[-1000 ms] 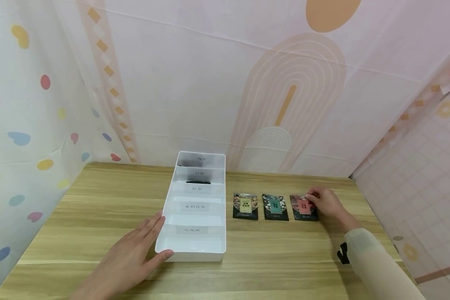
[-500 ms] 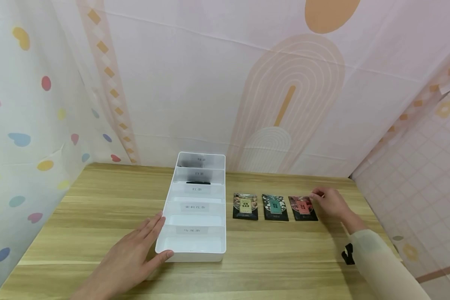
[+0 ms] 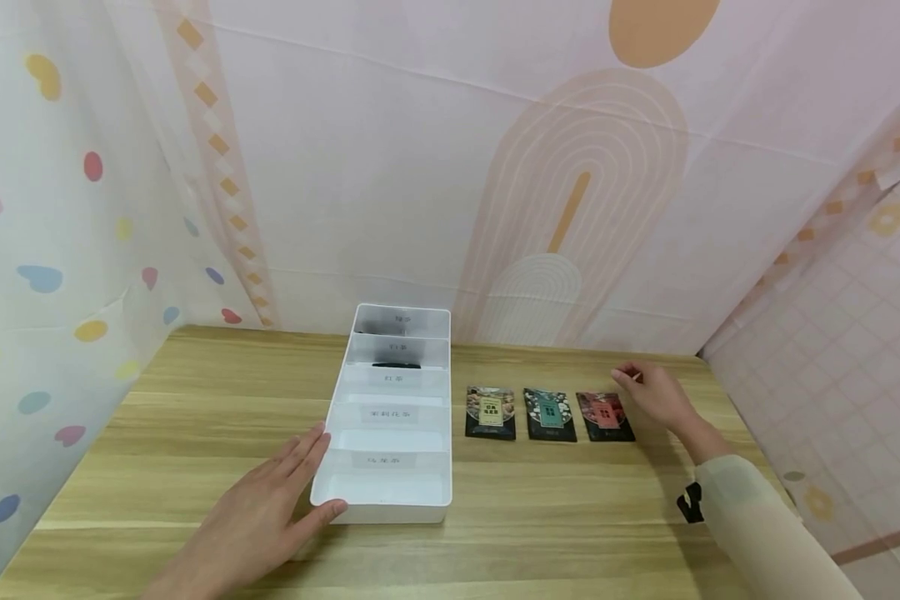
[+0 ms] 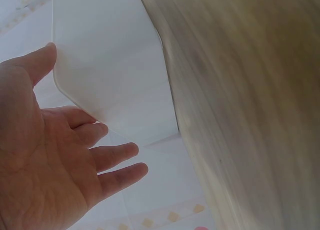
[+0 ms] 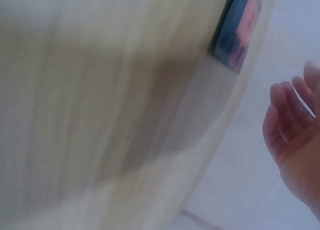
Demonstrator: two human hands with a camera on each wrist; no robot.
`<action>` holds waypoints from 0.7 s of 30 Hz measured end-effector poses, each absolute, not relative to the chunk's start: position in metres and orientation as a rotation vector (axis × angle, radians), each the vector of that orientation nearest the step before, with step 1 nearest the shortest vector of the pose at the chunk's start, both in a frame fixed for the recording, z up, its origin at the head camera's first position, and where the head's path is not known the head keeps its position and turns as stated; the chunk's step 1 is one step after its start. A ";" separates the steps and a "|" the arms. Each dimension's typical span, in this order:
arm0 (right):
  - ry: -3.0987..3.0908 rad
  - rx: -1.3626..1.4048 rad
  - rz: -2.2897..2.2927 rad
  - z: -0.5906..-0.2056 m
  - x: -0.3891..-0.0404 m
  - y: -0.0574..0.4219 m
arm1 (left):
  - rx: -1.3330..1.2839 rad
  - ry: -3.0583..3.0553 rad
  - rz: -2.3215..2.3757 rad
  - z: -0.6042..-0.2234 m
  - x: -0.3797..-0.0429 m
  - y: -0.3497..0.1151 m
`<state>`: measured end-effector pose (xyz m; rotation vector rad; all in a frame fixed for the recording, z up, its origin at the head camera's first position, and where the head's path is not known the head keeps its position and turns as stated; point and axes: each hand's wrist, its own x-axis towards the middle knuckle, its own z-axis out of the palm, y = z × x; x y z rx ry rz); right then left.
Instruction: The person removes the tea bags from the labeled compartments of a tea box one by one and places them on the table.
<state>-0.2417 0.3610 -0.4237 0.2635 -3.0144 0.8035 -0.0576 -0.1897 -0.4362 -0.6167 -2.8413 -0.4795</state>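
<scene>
My left hand (image 3: 258, 510) rests against the near left corner of a white divided box (image 3: 412, 513), fingers along its side and thumb at the front. In the left wrist view its fingers are extended beside the box's smooth wall (image 4: 110, 55). Three flat tea sachets lie in a row to the right of the box: a yellow-labelled sachet (image 3: 491, 413), a green-labelled sachet (image 3: 551, 415) and a red-labelled sachet (image 3: 606, 417). My right hand (image 3: 656, 398) hovers just above the red-labelled one's upper right corner, fingers loosely bent and holding nothing.
Labels in Chinese characters mark the box's several compartments. A dark packet (image 3: 397, 365) shows in the second compartment from the back, and something dark in the rearmost. The wooden table (image 3: 555, 533) ends at a patterned curtain (image 3: 330, 208) behind, with more curtain on both sides.
My right hand has let go of the red-labelled sachet and risen slightly off it. That sachet lies a touch further left. My left hand and the box have stayed in place.
</scene>
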 end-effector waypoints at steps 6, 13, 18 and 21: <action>-2.951 0.333 0.814 -0.413 -0.240 0.345 | -0.618 -2.850 -0.492 -0.434 -0.058 -0.189; -2.866 0.441 0.834 -0.401 -0.238 0.317 | -0.616 -2.846 -0.494 -0.434 -0.058 -0.189; -2.829 0.493 0.868 -0.395 -0.238 0.296 | -0.616 -2.847 -0.490 -0.435 -0.057 -0.189; -2.799 0.541 0.896 -0.392 -0.241 0.282 | -0.615 -2.846 -0.483 -0.434 -0.057 -0.189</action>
